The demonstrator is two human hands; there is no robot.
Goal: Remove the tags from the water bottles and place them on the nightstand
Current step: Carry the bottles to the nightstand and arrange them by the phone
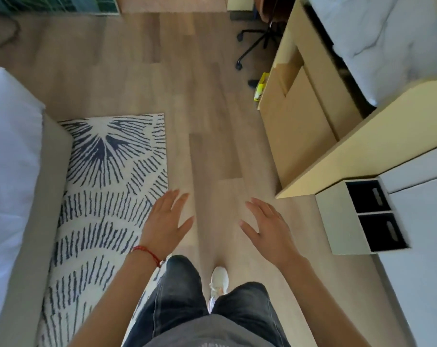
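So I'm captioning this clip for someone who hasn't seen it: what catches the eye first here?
Two open hands, the left hand and right hand, held out empty over the wooden floor at centre. To the left lies a white rug with dark radiating dashes, beside a bed. Upper right, an office chair base stands on the floor.

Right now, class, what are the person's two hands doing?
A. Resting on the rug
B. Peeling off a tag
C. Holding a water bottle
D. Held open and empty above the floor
D: the left hand and right hand show spread fingers holding nothing, over the wooden floor.
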